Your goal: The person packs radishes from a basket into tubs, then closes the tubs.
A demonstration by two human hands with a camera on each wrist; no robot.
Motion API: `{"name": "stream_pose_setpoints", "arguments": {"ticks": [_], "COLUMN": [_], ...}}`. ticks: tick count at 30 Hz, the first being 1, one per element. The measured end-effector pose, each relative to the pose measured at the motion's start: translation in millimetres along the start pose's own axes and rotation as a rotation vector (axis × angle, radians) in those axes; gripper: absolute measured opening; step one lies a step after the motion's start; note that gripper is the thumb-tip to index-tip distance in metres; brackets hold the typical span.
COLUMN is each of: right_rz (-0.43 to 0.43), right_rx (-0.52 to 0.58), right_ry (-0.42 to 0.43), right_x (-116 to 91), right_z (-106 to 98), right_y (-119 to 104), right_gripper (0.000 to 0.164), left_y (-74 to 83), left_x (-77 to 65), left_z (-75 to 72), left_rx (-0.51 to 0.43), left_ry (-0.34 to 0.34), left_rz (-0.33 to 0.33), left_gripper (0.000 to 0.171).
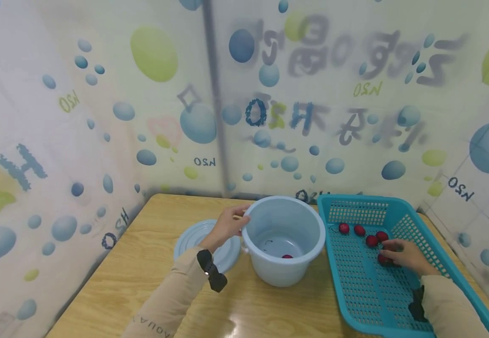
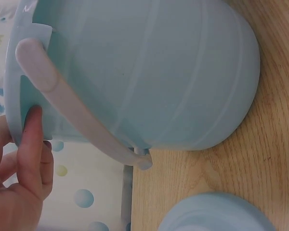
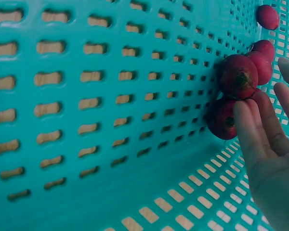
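Observation:
My left hand [image 1: 229, 225] holds the rim of a pale blue bucket [image 1: 280, 272], pinching it between thumb and fingers beside the light handle [image 2: 84, 115]. One red radish [image 1: 287, 257] shows low inside the bucket. Over in a turquoise basket [image 1: 340, 300], my right hand [image 1: 409, 256] reaches down to several radishes. Its fingers [image 3: 253, 127] are fairly straight, their tips touching a lower radish [image 3: 222, 119], while the thumb stays apart. Another radish [image 3: 238, 77] lies right against that one.
A round pale blue lid [image 1: 185, 239] lies on the wooden table [image 1: 113, 267], left of the bucket and partly behind my left forearm. More radishes [image 1: 359, 230] sit toward the basket's far end. A patterned curtain [image 1: 177, 117] hangs behind the table.

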State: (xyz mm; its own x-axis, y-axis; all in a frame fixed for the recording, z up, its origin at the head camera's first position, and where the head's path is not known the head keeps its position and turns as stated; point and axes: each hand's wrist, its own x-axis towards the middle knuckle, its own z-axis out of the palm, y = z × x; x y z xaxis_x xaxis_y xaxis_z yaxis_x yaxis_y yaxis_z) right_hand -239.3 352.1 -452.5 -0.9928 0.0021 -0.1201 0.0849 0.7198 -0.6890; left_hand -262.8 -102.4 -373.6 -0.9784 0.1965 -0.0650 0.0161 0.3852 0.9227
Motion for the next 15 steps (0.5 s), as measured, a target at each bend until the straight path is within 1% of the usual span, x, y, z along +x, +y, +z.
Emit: {"name": "stream_pose_setpoints", "arguments": {"ticks": [3,7,11,15], "right_rz": [-0.006,-0.039,-0.064,-0.071], "right_rx": [-0.029,-0.086,-0.138,-0.146], "right_ry": [0.003,0.017,0.011,0.001], "right_x": [-0.6,-0.9,0.4,1.3], "right_z": [0.4,1.7,3.3,4.5], "right_y": [0.9,1.4,0.4,-1.5], "right_gripper": [0.051,0.047,0.043,0.039], "left_y": [0.1,-1.0,-2.5,-1.8], "left_x": [0.4,1.2,2.1,1.7], "left_z": [-0.1,-0.3,-0.5,-0.2], "left_rx": [-0.001,-0.007,-0.006,0.006], "left_ry": [-0.003,-0.012,-0.012,-0.002], "left_rz": [0.005,0.002,-0.004,-0.004], "left_gripper": [0.042,0.042,0.042,0.041]}}
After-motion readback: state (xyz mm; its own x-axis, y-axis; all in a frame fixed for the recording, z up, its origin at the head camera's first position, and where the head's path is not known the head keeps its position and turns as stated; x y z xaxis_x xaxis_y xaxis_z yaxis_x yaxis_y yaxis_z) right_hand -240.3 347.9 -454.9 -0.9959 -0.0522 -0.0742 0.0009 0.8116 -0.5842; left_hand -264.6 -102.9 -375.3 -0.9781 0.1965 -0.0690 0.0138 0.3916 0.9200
